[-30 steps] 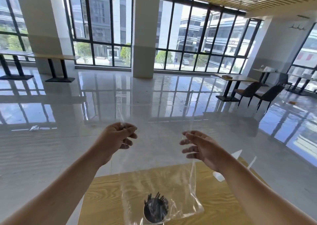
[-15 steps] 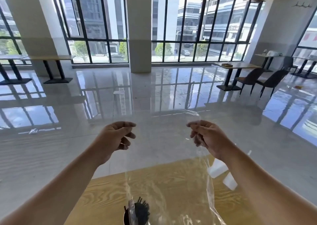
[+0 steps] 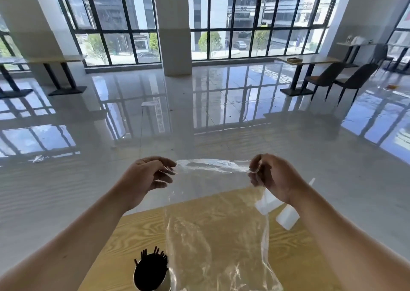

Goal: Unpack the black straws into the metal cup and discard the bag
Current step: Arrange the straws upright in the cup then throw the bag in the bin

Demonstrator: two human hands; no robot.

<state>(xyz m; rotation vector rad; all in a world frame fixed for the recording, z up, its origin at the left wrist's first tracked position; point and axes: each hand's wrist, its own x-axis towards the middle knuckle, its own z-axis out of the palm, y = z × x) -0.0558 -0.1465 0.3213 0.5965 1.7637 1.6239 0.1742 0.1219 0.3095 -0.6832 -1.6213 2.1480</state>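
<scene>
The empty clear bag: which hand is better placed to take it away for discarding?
Probably the right hand: its fingers curl round a corner of the bag, on the side away from the metal cup of straws; the left hand only pinches its corner.

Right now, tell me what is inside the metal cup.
Black straws pack the metal cup, their tips standing above its rim. They hide the cup's inside walls and bottom, so anything beneath them cannot be seen.

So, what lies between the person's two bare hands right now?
In the head view, the top edge of the clear plastic bag stretches from the left hand to the right hand; both pinch it.
</scene>
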